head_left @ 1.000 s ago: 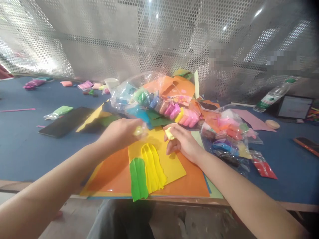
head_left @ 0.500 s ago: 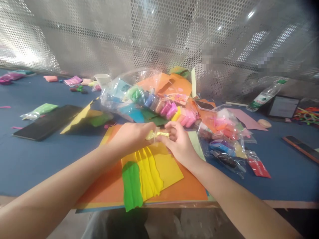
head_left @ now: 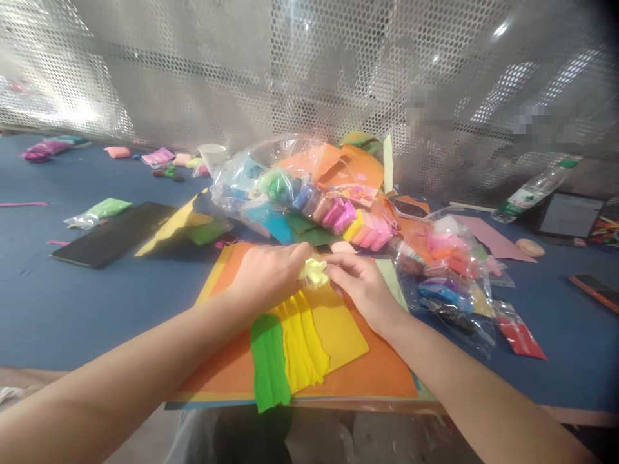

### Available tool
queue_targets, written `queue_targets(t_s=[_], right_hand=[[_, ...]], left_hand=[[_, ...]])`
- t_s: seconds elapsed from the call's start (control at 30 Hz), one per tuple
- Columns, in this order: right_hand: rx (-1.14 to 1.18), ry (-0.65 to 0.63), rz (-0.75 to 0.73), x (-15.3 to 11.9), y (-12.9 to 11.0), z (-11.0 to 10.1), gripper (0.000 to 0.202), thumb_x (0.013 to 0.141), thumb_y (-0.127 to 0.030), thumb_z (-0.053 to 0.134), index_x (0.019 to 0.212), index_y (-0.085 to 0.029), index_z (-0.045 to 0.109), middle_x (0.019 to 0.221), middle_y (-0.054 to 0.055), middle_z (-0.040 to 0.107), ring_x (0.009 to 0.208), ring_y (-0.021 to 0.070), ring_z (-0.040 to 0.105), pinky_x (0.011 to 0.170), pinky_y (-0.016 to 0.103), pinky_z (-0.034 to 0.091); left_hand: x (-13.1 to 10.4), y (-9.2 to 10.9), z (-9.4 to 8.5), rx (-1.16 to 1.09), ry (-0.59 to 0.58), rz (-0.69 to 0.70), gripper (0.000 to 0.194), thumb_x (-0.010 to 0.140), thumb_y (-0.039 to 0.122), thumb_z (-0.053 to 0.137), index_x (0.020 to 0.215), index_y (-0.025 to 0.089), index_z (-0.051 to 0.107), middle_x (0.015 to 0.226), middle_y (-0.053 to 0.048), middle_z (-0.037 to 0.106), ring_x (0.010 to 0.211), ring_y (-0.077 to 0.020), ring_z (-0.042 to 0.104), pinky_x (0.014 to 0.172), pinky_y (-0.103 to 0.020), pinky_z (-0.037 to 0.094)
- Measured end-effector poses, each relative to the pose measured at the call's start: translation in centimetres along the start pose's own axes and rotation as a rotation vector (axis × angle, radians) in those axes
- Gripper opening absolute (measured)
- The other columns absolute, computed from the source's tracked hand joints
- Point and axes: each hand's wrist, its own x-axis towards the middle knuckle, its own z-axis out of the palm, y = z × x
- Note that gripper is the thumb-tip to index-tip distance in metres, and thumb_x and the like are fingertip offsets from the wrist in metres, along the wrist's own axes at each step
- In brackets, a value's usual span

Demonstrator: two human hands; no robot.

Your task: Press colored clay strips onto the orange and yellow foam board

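Pale yellow modelling clay [head_left: 316, 272] bulges from a clear wrapper between my two hands, over the papers. My left hand [head_left: 273, 274] is closed around the wrapped side of it. With thumb and fingers together, my right hand [head_left: 363, 287] pinches the clay's right edge; its fingertips are partly hidden. Below, ridged strips of bright yellow clay [head_left: 304, 341] and green clay [head_left: 271, 364] lie side by side. They rest on a yellow card [head_left: 345, 332] on top of orange paper [head_left: 377, 374], and the green end reaches the table's front edge.
Behind my hands lies a big clear bag of colourful clay packs [head_left: 333, 209]. Another clay bag [head_left: 449, 277] and a red packet [head_left: 521, 332] are to the right. A black tablet-like slab [head_left: 109, 235] lies left. A water bottle [head_left: 532, 192] leans at the back right.
The pale yellow clay, stretched out as a twisted strip before, is now a bunched lump facing me. My right hand has turned and its fingers point left. The whole view has shifted slightly.
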Motion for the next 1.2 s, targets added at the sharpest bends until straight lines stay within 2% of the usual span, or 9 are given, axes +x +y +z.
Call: queue_targets(t_s=[0.17, 0.27, 0.33, 0.47, 0.63, 0.83, 0.93, 1.07, 1.2], right_hand=[[-0.321, 0.157, -0.385, -0.5, 0.7, 0.2, 0.006, 0.079, -0.017, 0.056, 0.083, -0.022, 0.058, 0.076, -0.002, 0.060, 0.057, 0.0094, 0.052, 0.050, 0.022, 0.040], [-0.569, 0.129, -0.678, -0.8, 0.9, -0.3, 0.013, 0.081, -0.013, 0.054, 0.087, -0.021, 0.063, 0.077, 0.001, 0.062, 0.065, 0.0118, 0.058, 0.057, 0.024, 0.045], [-0.718, 0.085, -0.784, -0.8, 1.0, -0.8, 0.018, 0.081, -0.017, 0.058, 0.097, -0.020, 0.066, 0.077, 0.002, 0.064, 0.067, 0.0134, 0.060, 0.060, 0.025, 0.046], [-0.901, 0.002, -0.716, -0.6, 1.4, -1.3, 0.031, 0.080, -0.017, 0.059, 0.109, -0.021, 0.068, 0.062, -0.002, 0.063, 0.051, 0.0108, 0.053, 0.051, 0.023, 0.040], [-0.729, -0.172, -0.465, -0.9, 0.8, -1.1, 0.039, 0.076, -0.013, 0.050, 0.110, -0.020, 0.068, 0.049, -0.006, 0.051, 0.041, 0.0079, 0.042, 0.045, 0.020, 0.033], [-0.829, -0.364, -0.378, -1.7, -0.7, -0.7, 0.036, 0.066, -0.009, 0.049, 0.094, -0.019, 0.070, 0.044, -0.008, 0.042, 0.038, 0.0078, 0.032, 0.043, 0.023, 0.026], [-0.832, -0.301, -0.518, -1.8, -0.3, -0.6, 0.033, 0.073, -0.011, 0.051, 0.099, -0.019, 0.068, 0.045, -0.007, 0.045, 0.040, 0.0090, 0.036, 0.044, 0.024, 0.027], [-0.588, -0.001, -0.592, -1.6, 0.4, -0.6, 0.028, 0.087, -0.016, 0.052, 0.114, -0.021, 0.060, 0.045, -0.010, 0.040, 0.038, 0.0081, 0.034, 0.042, 0.022, 0.030], [-0.651, -0.038, -0.685, -1.5, 0.5, -0.9, 0.024, 0.085, -0.017, 0.057, 0.108, -0.022, 0.062, 0.053, -0.008, 0.051, 0.044, 0.0073, 0.045, 0.048, 0.021, 0.038]], left_hand=[[0.2, 0.9, -0.3, -0.042, -0.171, -0.092, 0.022, 0.086, 0.040, 0.050, 0.090, 0.019, 0.056, 0.066, -0.002, 0.066, 0.059, -0.0181, 0.063, 0.046, -0.025, 0.014], [0.3, 1.0, -0.6, -0.155, -0.276, -0.205, 0.027, 0.083, 0.045, 0.053, 0.095, 0.021, 0.056, 0.071, -0.002, 0.068, 0.064, -0.0201, 0.065, 0.048, -0.024, 0.019], [0.2, 0.8, -0.7, -0.241, -0.316, -0.249, 0.031, 0.082, 0.049, 0.054, 0.096, 0.021, 0.055, 0.075, -0.002, 0.068, 0.068, -0.0213, 0.065, 0.050, -0.024, 0.024], [0.1, 0.5, -0.6, -0.384, -0.316, -0.294, 0.035, 0.080, 0.055, 0.054, 0.090, 0.021, 0.055, 0.076, -0.002, 0.067, 0.072, -0.0220, 0.065, 0.053, -0.024, 0.030], [-0.1, 0.7, -1.0, -0.463, -0.289, -0.287, 0.031, 0.076, 0.052, 0.058, 0.083, 0.021, 0.057, 0.072, -0.001, 0.067, 0.065, -0.0196, 0.063, 0.052, -0.023, 0.032], [-0.8, 0.1, -0.3, -0.247, -0.118, 0.089, 0.017, 0.077, 0.035, 0.055, 0.076, 0.019, 0.061, 0.060, -0.002, 0.063, 0.052, -0.0148, 0.055, 0.049, -0.024, 0.022], [-0.7, -0.4, -0.2, -0.327, -0.074, 0.115, 0.019, 0.078, 0.036, 0.056, 0.072, 0.019, 0.061, 0.057, -0.001, 0.060, 0.050, -0.0122, 0.051, 0.049, -0.024, 0.022], [-0.2, -0.8, -1.2, -0.612, -0.119, -0.159, 0.032, 0.076, 0.048, 0.060, 0.068, 0.018, 0.054, 0.057, 0.002, 0.056, 0.053, -0.0109, 0.050, 0.049, -0.021, 0.029], [0.1, -0.7, -1.6, -0.748, -0.169, -0.256, 0.023, 0.071, 0.037, 0.062, 0.067, 0.018, 0.049, 0.060, 0.003, 0.056, 0.056, -0.0108, 0.050, 0.051, -0.021, 0.031]])
